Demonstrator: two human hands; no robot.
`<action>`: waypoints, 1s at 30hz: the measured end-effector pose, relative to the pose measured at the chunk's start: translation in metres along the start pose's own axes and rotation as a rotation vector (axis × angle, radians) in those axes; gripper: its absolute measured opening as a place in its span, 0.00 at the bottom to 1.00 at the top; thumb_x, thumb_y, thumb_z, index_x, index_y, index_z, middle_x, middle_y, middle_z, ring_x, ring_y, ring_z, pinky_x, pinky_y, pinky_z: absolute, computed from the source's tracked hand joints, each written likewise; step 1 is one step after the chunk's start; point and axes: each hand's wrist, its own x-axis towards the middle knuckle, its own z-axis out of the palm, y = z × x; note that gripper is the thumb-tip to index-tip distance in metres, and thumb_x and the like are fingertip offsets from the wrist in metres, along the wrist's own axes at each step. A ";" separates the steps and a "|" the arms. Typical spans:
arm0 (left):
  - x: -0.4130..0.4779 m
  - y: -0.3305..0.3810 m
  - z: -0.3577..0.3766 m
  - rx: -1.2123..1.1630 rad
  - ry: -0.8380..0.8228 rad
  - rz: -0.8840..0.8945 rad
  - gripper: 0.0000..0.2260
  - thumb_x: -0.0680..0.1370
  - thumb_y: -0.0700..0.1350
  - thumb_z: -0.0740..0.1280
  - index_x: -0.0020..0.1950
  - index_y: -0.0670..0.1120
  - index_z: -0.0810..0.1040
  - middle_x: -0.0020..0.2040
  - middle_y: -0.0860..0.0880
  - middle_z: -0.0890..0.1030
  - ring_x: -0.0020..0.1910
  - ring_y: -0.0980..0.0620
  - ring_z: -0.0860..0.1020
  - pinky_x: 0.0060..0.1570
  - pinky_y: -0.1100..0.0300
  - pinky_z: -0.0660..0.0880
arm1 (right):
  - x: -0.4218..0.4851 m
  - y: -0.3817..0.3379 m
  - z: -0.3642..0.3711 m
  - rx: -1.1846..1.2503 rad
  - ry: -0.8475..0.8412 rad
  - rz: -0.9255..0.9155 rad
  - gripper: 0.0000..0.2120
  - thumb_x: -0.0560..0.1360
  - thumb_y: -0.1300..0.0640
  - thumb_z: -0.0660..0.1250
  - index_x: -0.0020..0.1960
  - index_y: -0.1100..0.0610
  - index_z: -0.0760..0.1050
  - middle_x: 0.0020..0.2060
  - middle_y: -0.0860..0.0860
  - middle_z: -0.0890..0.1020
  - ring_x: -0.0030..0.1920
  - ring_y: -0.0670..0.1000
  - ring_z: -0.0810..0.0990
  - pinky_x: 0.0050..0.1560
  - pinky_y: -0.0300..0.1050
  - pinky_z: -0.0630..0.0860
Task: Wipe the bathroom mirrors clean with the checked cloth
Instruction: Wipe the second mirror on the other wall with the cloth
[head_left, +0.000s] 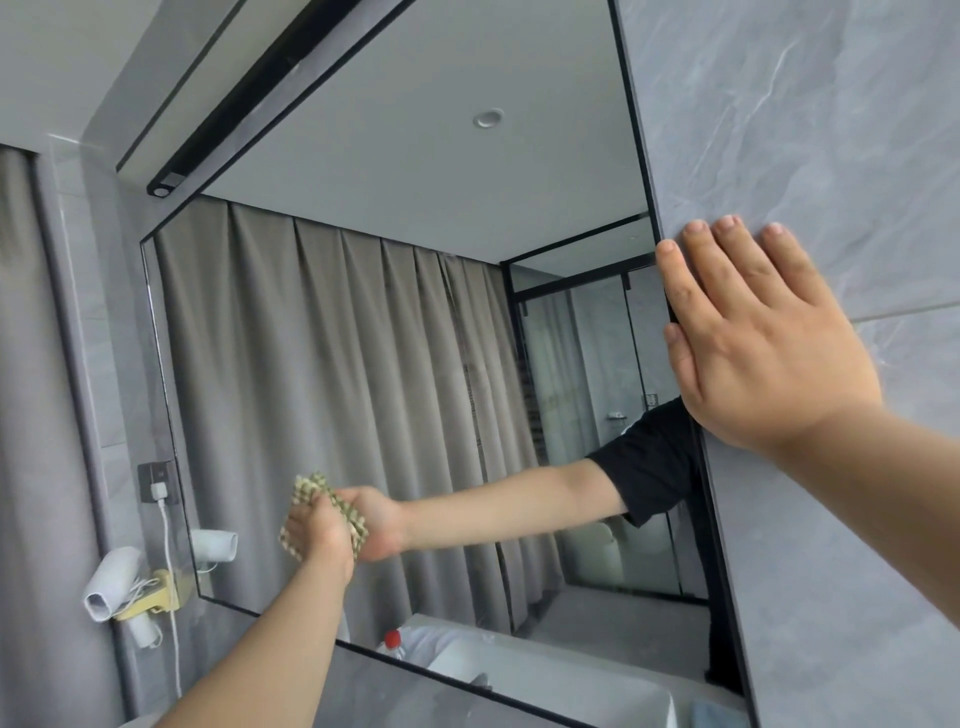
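A large black-framed wall mirror (395, 322) fills the middle of the view and reflects grey curtains, a ceiling and a glass shower. My left hand (319, 535) presses the green-and-cream checked cloth (306, 488) against the lower left part of the glass; the cloth is bunched under my fingers, and its reflection meets it. My right hand (748, 338) lies flat with straight fingers on the grey marble wall panel (810, 130) at the mirror's right edge, fingertips pointing up.
A white hair dryer (111, 582) hangs in a yellow holder on the left wall, its cord running up to a plug in a dark socket (156, 483). A white basin (597, 691) and a red-capped bottle (393, 642) sit below the mirror.
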 end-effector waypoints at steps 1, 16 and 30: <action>-0.038 0.044 -0.009 0.045 0.007 0.084 0.29 0.79 0.58 0.56 0.74 0.41 0.68 0.74 0.40 0.69 0.74 0.42 0.65 0.76 0.46 0.58 | 0.000 0.000 0.000 -0.002 -0.004 -0.002 0.28 0.82 0.52 0.50 0.77 0.65 0.59 0.73 0.66 0.66 0.74 0.67 0.63 0.77 0.63 0.53; -0.185 0.274 0.025 0.310 -0.281 1.122 0.32 0.80 0.52 0.48 0.81 0.41 0.43 0.82 0.44 0.42 0.80 0.50 0.39 0.76 0.59 0.34 | 0.001 0.000 -0.002 0.013 -0.035 0.005 0.28 0.82 0.52 0.48 0.78 0.65 0.59 0.74 0.65 0.66 0.75 0.66 0.62 0.77 0.62 0.52; -0.206 0.302 0.038 0.412 -0.270 1.461 0.31 0.80 0.51 0.47 0.81 0.40 0.48 0.82 0.42 0.47 0.81 0.46 0.45 0.77 0.56 0.37 | 0.000 0.000 -0.002 0.016 -0.005 -0.001 0.27 0.81 0.52 0.50 0.77 0.65 0.61 0.73 0.65 0.67 0.74 0.67 0.64 0.77 0.63 0.53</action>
